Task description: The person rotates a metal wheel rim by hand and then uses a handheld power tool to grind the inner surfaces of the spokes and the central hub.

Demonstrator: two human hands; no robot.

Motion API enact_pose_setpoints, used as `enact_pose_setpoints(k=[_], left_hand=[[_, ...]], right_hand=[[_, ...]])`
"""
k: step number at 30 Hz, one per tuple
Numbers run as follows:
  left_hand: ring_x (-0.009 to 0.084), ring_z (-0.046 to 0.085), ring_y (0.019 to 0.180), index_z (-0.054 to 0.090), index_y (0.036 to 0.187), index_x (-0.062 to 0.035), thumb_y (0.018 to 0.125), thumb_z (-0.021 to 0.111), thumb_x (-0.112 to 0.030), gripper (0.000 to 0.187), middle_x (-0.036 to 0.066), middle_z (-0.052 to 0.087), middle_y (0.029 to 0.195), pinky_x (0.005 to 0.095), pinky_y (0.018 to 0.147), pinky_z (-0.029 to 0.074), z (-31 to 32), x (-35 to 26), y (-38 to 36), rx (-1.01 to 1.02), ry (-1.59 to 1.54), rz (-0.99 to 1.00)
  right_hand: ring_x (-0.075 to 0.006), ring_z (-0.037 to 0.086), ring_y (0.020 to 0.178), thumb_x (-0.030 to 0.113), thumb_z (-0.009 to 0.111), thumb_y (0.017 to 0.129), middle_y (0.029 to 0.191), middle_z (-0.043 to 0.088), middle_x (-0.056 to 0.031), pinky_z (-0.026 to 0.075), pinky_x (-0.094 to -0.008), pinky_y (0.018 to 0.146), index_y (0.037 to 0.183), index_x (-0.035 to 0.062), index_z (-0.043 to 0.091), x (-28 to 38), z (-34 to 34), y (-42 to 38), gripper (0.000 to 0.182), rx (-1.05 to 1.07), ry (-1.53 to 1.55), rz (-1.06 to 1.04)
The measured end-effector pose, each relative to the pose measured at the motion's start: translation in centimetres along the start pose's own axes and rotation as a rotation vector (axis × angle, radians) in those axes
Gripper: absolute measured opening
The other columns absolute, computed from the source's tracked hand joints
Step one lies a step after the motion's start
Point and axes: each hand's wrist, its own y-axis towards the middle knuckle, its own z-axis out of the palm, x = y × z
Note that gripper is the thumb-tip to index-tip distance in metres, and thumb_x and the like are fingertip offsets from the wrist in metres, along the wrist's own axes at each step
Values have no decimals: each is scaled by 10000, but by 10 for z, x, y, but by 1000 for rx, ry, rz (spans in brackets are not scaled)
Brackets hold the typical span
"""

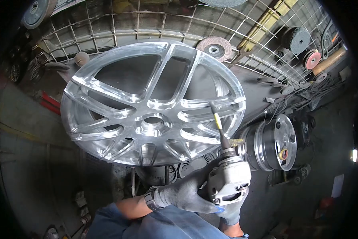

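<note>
A power grinder (pixel 230 179) with a pale metal gear head points up and away from me. Its slim tapered spindle (pixel 219 122) has a yellow band, and the tip overlaps a right-hand spoke of a shiny bare-metal alloy wheel rim (pixel 153 104). My left hand (pixel 183 196), in a grey glove with a dark watch at the wrist, is wrapped around the near side of the grinder's head. Behind and below the tool, my right hand (pixel 233 211), also gloved, is closed around its body, most of its fingers hidden by the grinder.
Behind the rim stands a wire grid (pixel 147 22). A flap disc (pixel 214 49), a dark abrasive wheel (pixel 296 40) and a pink disc (pixel 312 59) sit along it. Another polished rim (pixel 266 144) lies at right, below tangled cables (pixel 284 106). More rims (pixel 197 164) show beneath the work.
</note>
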Motion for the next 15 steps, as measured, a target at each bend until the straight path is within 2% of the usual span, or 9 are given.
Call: enact_pose_setpoints(k=[1,2,4,5,9,13,14,15], left_hand=[[216,418,1357,61,1552,3,723,868,-190,1173,131,411,1462,364,1138,351,4,2,-6,-36,-163,-74],[216,418,1357,61,1552,3,723,868,-190,1173,131,411,1462,364,1138,351,5,4,-10,-37,-163,-76],[214,427,1350,84,1547,-1,706,879,-185,1172,130,423,1446,365,1138,357,4,11,-15,-159,-784,-418],[212,436,1343,111,1541,-3,701,882,-189,1156,134,427,1442,365,1136,360,5,15,-22,-258,-861,-478],[232,419,1357,132,1535,3,708,877,-202,1132,145,424,1443,378,1148,341,1,17,-36,-275,-771,-497],[251,403,1370,153,1529,8,716,872,-215,1109,155,420,1444,390,1159,322,-2,15,-37,-279,-677,-514],[257,387,1380,150,1527,20,720,868,-221,1107,160,414,1449,394,1166,304,-1,12,-34,-198,-359,-365],[263,370,1390,147,1525,32,724,865,-226,1105,164,408,1454,398,1173,287,-1,10,-30,-113,-43,-210]], right_hand=[[-248,616,1109,326,897,577,1229,609,-170,466,-375,980,1366,-42,400,-7,0,0,1003,42,-65,-76],[-248,616,1109,326,897,577,1229,609,-170,466,-375,980,1366,-42,400,-10,3,-2,1003,43,-63,-74],[-259,616,1118,322,897,586,1233,607,-173,460,-386,991,1367,-42,401,-14,8,-4,995,80,147,71],[-263,616,1123,316,901,588,1237,606,-177,456,-391,1000,1368,-45,400,-18,9,-5,994,129,154,70],[-273,612,1141,250,904,610,1256,596,-189,461,-407,1000,1378,-47,395,-5,16,8,969,191,83,-113],[-274,602,1155,298,898,609,1275,579,-196,465,-407,990,1380,-51,406,-11,14,10,979,184,-23,-234],[-274,602,1155,298,898,609,1275,579,-196,465,-407,990,1380,-51,406,-13,12,8,979,176,-25,-238],[-277,604,1152,312,895,603,1275,577,-197,466,-403,986,1374,-52,413,-16,10,4,980,154,59,-142]])
